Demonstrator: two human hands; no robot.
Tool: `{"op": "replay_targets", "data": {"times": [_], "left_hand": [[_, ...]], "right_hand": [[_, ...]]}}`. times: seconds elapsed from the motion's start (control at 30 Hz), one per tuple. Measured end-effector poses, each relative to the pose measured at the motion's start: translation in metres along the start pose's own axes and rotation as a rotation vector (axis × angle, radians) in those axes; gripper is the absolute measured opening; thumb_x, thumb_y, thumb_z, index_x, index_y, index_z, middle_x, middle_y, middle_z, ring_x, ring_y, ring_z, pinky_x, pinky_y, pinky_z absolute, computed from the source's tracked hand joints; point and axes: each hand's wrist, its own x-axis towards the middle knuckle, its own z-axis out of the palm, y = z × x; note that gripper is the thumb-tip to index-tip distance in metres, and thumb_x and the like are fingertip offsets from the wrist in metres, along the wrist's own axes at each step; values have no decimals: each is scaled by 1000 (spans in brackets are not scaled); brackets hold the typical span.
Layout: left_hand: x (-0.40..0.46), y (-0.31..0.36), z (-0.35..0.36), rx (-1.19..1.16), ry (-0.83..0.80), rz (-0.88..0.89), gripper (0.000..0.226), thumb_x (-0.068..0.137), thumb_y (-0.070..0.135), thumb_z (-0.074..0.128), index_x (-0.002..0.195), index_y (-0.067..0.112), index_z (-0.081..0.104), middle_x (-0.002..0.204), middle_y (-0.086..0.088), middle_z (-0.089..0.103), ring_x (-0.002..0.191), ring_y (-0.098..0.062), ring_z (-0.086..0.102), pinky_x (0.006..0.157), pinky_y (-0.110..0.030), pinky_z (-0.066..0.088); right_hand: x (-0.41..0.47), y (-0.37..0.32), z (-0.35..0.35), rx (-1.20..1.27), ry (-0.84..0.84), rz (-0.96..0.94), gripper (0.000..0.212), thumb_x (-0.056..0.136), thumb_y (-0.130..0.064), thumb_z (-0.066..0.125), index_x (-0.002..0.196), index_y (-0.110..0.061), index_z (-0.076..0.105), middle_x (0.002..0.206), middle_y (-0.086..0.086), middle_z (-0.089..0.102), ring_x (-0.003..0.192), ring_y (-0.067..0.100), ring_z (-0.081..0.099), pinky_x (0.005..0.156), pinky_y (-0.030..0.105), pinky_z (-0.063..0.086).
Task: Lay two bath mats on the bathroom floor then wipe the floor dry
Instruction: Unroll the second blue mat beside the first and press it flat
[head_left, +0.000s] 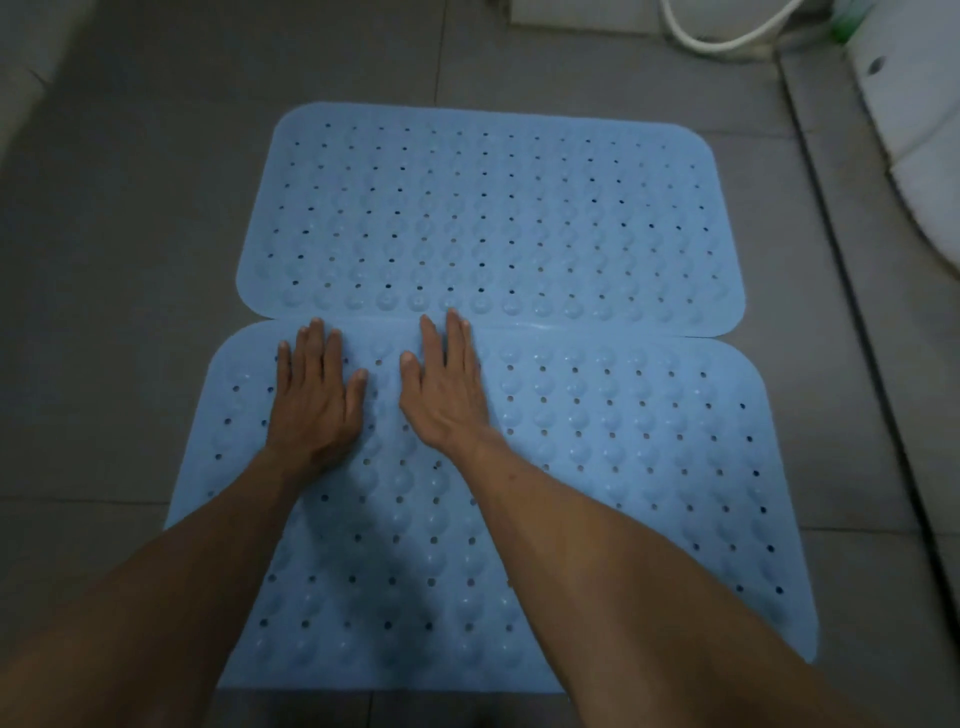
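Two light blue rubber bath mats with holes and round bumps lie flat on the grey tiled floor. The far mat (493, 218) and the near mat (623, 457) meet along their long edges, the far one slightly overlapping. My left hand (317, 395) rests palm down on the near mat's far left part, fingers spread. My right hand (444, 389) lies flat beside it, its fingertips touching the seam between the mats. Neither hand holds anything. My forearms cover part of the near mat.
A white hose (727, 31) curves at the top right. A white curved fixture (914, 130) stands at the right edge, beside a raised floor strip (852, 291). Grey floor tiles (130, 260) surround the mats.
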Motion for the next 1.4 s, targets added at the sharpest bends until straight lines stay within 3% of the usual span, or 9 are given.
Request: {"op": "replay_targets", "data": {"times": [0.1,0.27,0.43,0.6,0.83,1.0,1.13,1.4], "left_hand": [[-2,60,3,-92,29,48,68,100,46,18,148,-1,29,157,-22,21,147,-33,18,122,-47,6],[6,178,14,-216,14,133,66,100,45,19,149,1,29,158,-19,21,148,-29,18,123,-44,3],[7,257,33,-261,-13,212,64,100,44,22,150,4,27,160,-15,19,149,-26,13,123,-43,1],[9,265,51,-136,-10,165,64,102,43,20,152,4,23,161,-17,12,150,-27,7,122,-47,4],[8,268,45,-73,-67,135,68,100,45,13,152,2,20,162,-17,7,151,-27,0,121,-49,5],[9,271,41,-97,-62,143,64,101,40,23,151,0,23,161,-19,9,151,-28,2,120,-52,10],[14,267,44,-74,-32,180,66,100,40,24,151,-2,21,160,-23,9,150,-33,4,120,-54,6],[22,270,39,-71,-132,141,66,100,34,33,151,-3,17,160,-22,6,150,-32,1,119,-56,9]], "right_hand": [[-14,42,-32,-117,137,-82,58,105,-37,28,158,-14,20,168,6,0,154,19,-6,125,42,-6],[-34,129,-96,-272,326,39,62,100,-39,25,153,-8,34,166,12,15,154,25,8,125,44,2],[-44,200,-141,-395,336,109,60,99,-41,24,147,-9,42,161,17,27,151,32,20,125,47,9],[-42,217,-136,-431,369,108,54,100,-45,35,143,-14,45,156,15,35,146,32,29,123,48,15],[-39,195,-128,-430,318,257,70,100,-57,19,150,-12,39,164,14,21,154,30,10,121,60,6],[-38,191,-132,-415,380,268,61,102,-48,25,145,-10,44,161,14,27,153,28,14,121,59,10],[-33,196,-128,-422,409,245,53,102,-41,32,143,-11,46,159,14,32,152,29,19,121,58,11],[-27,193,-129,-416,460,237,50,98,-36,44,138,-6,52,154,19,38,148,35,28,118,61,17]]}}
